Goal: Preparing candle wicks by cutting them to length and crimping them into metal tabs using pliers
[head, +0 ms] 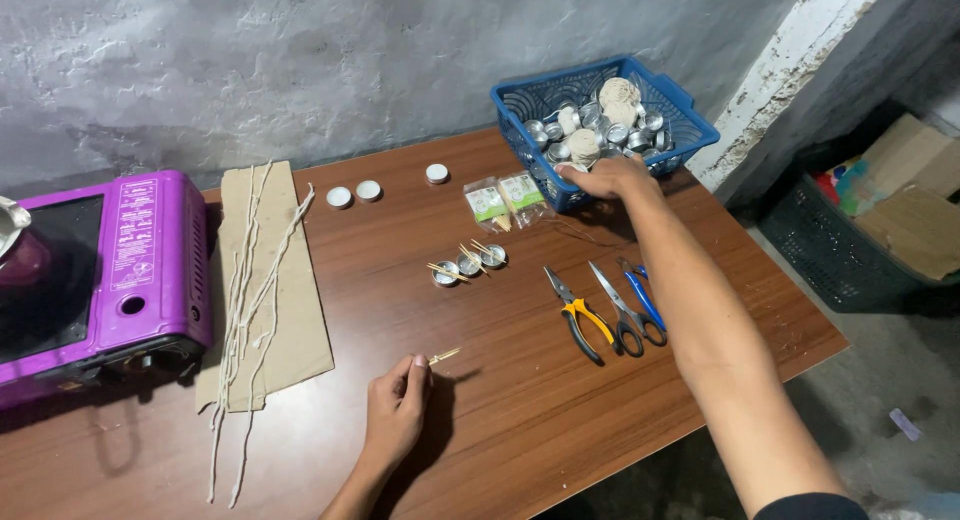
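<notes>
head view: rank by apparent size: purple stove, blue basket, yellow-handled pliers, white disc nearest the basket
1. purple stove, partly cut off by the frame edge
2. blue basket
3. yellow-handled pliers
4. white disc
The stove sits nearer the camera, so its lead may be overstated.

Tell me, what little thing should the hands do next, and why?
Probably the right hand should lift one small round metal cup out of the blue plastic basket, since it already rests at the basket's front edge. The left hand pinches a thin wooden stick over the brown wooden table, seemingly waiting for a cup.
</notes>
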